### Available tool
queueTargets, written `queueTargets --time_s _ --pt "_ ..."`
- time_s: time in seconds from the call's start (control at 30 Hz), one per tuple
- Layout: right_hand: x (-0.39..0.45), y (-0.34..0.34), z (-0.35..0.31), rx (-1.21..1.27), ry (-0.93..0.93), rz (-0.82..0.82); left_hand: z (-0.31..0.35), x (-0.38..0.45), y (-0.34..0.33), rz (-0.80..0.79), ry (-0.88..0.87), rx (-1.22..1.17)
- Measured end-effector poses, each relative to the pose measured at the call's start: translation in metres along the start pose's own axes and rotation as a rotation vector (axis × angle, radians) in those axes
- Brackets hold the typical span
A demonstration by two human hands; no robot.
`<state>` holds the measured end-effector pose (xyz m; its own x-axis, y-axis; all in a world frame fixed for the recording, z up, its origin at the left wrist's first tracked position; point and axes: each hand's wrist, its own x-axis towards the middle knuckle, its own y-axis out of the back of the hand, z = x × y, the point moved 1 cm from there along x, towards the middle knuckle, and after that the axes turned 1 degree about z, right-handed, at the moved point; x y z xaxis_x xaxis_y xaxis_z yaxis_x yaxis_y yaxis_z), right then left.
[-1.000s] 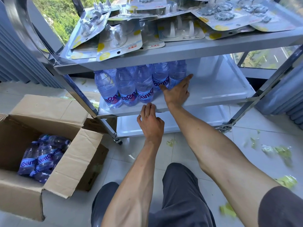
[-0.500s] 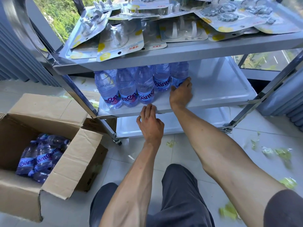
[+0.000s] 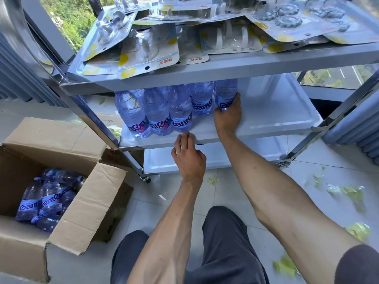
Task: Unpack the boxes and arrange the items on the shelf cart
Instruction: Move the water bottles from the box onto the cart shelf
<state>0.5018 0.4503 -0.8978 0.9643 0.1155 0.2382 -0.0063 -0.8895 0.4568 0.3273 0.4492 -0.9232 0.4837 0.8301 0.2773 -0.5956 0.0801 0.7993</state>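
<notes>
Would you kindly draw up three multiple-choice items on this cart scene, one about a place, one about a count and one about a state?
1. Where do the clear plastic water bottles with purple labels stand on the steel shelf cart?
A. top shelf
B. middle shelf
C. bottom shelf

2. How many bottles form the front row there?
A. two
B. five
C. nine

3. What is the right hand doing?
A. gripping the rightmost bottle
B. hanging free
C. holding a flap of the brown cardboard box

Answers:
1 B, the bottles sit under the top shelf loaded with blister packs and above the bottom shelf.
2 B, five labelled bottles stand side by side.
3 A, its fingers curl round the foot of the end bottle, while the left hand rests at the shelf edge.
</notes>
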Motion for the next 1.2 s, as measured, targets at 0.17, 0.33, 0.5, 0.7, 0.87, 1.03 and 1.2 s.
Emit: queueTargets --time_s 0.17,0.33,0.5,0.7,0.87,1.03,1.2 --pt "-0.001 -0.001 0.003 -0.034 0.031 -0.028 0.000 0.001 -0.001 0.000 0.000 0.003" --pt "-0.003 0.005 0.001 0.013 0.019 -0.031 -0.004 0.001 -0.002 -0.010 -0.022 -0.003" --pt "-0.016 0.013 -0.007 -0.045 -0.051 -0.127 -0.007 0.000 0.003 -0.011 -0.050 -0.075" --pt "-0.118 0.020 -0.024 0.066 -0.032 0.059 -0.024 -0.006 0.031 0.074 0.178 -0.335" --pt "-0.200 0.008 -0.034 0.077 0.160 -0.015 -0.098 0.008 0.098 0.317 0.699 -0.376" --pt "-0.266 -0.042 -0.076 0.139 0.206 -0.319 -0.195 0.005 0.154 0.535 0.860 -0.418" --pt "-0.313 -0.118 -0.143 0.156 0.240 -0.587 -0.299 0.018 0.196 0.541 1.014 -0.319"
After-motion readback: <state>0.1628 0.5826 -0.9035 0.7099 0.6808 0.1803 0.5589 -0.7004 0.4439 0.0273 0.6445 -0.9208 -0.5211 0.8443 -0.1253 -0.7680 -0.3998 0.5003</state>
